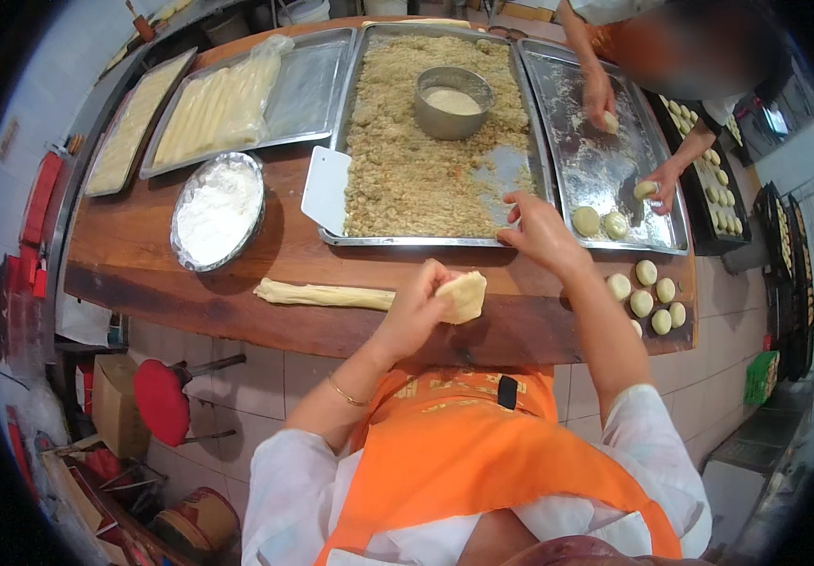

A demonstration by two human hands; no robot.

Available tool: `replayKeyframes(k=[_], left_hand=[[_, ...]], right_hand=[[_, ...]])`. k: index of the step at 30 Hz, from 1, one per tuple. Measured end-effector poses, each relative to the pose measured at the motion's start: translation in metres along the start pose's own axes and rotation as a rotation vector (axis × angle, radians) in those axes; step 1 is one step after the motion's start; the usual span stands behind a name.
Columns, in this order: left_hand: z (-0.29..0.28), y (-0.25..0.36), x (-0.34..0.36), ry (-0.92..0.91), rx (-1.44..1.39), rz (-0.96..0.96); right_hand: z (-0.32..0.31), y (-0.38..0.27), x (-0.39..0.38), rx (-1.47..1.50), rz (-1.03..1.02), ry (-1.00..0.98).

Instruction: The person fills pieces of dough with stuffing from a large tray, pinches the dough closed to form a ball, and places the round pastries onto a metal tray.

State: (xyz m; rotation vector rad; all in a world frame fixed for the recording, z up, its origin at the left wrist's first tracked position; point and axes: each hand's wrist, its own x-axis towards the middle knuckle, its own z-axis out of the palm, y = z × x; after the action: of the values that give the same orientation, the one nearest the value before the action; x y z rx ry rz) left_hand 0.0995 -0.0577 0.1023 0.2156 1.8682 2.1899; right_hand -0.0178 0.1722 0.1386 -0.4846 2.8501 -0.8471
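Note:
My left hand (421, 304) is closed on a flattened round of pale dough (465, 297), held just above the table's near edge. Beside it lies a long rope of dough (324, 294). Over the near right corner of a large metal tray (332, 170) reaches my right hand (544, 231), its thumb and fingers apart, touching the edge of the crumbly brown filling (416, 179). Between those fingers I make out no lump of filling. A round metal tin (451, 123) with pale grainy stuff inside sits on the filling, and a white scraper (327, 189) rests at the tray's left rim.
Flour fills a bowl (218, 212) on the left, near trays with dough strips (218, 108). Several round dough cakes (641, 302) lie at right. Across the table a co-worker's hands (598, 99) handle dough cakes over a floured tray (605, 170). A red stool (164, 401) stands below.

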Motion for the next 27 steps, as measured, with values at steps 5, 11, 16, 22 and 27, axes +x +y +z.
replayKeyframes(k=[5,11,16,22,27], left_hand=[[-0.021,0.001,-0.001,-0.079,-0.877,-0.099],[-0.031,-0.018,-0.005,-0.055,-0.875,-0.064],[-0.037,-0.019,-0.011,-0.042,-0.843,-0.059],[-0.031,-0.012,-0.010,-0.022,-1.018,-0.059],[-0.020,-0.013,-0.007,0.005,-0.927,-0.090]], right_hand=[[0.023,0.003,0.066,-0.311,0.046,-0.377],[0.070,-0.007,0.084,-0.059,-0.132,0.039],[0.064,-0.030,0.092,-0.238,-0.327,0.114],[0.087,-0.043,0.101,-0.522,-0.380,-0.034],[0.093,-0.019,0.112,-0.426,-0.410,0.024]])
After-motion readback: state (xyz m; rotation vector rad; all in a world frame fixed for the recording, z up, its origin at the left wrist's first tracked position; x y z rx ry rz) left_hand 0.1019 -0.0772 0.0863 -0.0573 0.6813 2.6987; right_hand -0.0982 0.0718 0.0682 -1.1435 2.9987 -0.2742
